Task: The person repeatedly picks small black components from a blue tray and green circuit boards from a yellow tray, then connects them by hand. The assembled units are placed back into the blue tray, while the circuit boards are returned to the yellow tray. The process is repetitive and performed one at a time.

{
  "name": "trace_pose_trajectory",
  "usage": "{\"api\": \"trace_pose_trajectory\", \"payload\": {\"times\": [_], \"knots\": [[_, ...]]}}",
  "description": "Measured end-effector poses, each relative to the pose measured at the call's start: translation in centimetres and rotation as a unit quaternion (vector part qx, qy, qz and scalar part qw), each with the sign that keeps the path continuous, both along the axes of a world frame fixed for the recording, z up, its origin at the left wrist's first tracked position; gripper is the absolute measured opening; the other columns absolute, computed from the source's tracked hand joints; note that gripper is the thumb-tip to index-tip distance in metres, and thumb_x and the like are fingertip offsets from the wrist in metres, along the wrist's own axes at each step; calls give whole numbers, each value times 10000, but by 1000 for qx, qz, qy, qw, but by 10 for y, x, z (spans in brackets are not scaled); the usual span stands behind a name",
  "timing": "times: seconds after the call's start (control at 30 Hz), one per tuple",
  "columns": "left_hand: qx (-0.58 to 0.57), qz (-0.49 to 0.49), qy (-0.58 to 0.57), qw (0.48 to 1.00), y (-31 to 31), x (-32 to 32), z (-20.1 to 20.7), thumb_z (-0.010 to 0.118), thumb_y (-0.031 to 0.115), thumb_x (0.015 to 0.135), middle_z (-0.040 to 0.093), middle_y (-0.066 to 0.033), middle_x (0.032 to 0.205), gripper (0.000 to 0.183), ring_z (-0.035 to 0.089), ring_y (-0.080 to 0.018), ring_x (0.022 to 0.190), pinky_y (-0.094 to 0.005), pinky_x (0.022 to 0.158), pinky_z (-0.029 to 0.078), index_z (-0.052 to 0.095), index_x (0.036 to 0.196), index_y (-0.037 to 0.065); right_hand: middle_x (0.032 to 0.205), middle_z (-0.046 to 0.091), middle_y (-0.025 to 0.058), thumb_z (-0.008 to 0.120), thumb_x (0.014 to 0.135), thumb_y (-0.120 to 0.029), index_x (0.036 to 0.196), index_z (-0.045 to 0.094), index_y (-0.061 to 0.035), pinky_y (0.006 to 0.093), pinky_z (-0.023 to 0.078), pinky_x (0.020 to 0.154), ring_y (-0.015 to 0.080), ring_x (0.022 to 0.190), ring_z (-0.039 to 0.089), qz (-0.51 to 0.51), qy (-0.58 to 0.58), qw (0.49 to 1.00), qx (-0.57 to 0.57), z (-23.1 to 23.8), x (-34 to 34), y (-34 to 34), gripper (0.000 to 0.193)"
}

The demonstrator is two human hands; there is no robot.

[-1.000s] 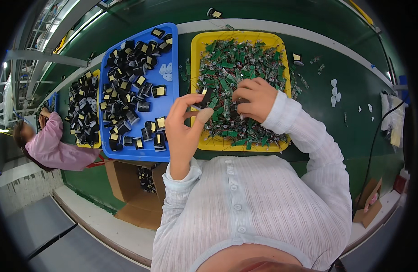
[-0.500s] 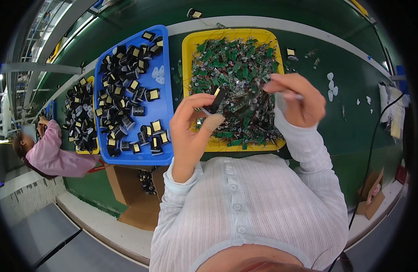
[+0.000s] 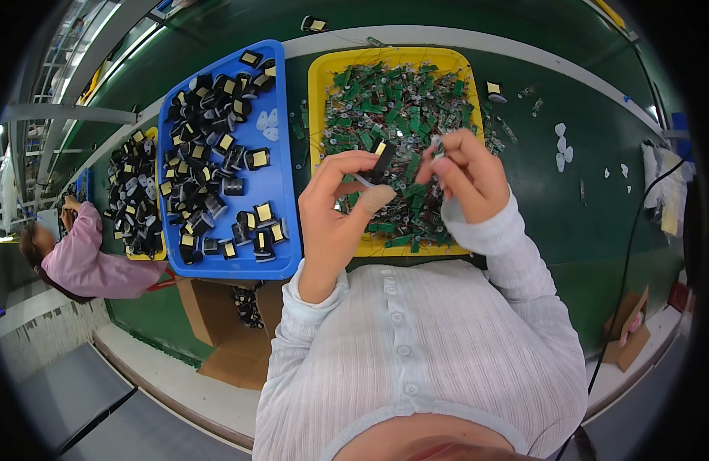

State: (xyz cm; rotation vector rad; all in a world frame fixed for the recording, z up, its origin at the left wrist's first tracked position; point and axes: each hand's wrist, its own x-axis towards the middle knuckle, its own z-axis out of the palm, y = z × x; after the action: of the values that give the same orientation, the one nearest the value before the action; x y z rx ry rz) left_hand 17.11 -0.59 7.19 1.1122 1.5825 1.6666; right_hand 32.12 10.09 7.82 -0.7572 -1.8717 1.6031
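Note:
Between the thumb and fingers of my left hand is a small black plastic housing with a yellow pad on its end; the thumb wears a tan covering. My right hand is closed in a pinch on a small circuit board, mostly hidden by the fingertips. The two parts are close but apart. Both hands hover over a yellow tray heaped with green circuit boards and thin wires. To the left, a blue tray holds many similar black housings and a few white oval pieces.
A co-worker in a pink sleeve sits at the far left by another yellow tray. White oval pieces and loose boards lie on the green belt at right. An open cardboard box stands below the blue tray.
My right hand has moved left, toward the housing, now pinching a board. My left hand has shifted slightly right. A lone housing at the top has slid left.

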Motion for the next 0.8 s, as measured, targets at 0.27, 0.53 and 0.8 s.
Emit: {"api": "trace_pose_trajectory", "payload": {"times": [0.27,0.53,0.8], "knots": [[78,-29,50,995,1,9,20,742,75,631,575,-104,977,339,572,-159,844,-253,676,484,576,917,-2,625,543,54,626,715,-43,752,592,-28,261,347,430,163,480,449,-42,36,966,254,26,-2,-24,53],[77,-32,18,996,-6,12,22,746,104,646,567,-116,997,360,570,-169,868,-254,676,489,562,935,-5,639,547,50,638,656,6,853,643,-31,249,395,534,178,564,492,-84,135,946,281,26,-7,-26,201],[92,-62,9,994,-6,13,23,738,92,660,556,-120,1006,361,568,-172,888,-258,698,497,550,951,-9,767,621,99,651,621,94,861,618,6,261,448,574,192,660,576,-89,188,960,190,18,-4,-36,258]]}}
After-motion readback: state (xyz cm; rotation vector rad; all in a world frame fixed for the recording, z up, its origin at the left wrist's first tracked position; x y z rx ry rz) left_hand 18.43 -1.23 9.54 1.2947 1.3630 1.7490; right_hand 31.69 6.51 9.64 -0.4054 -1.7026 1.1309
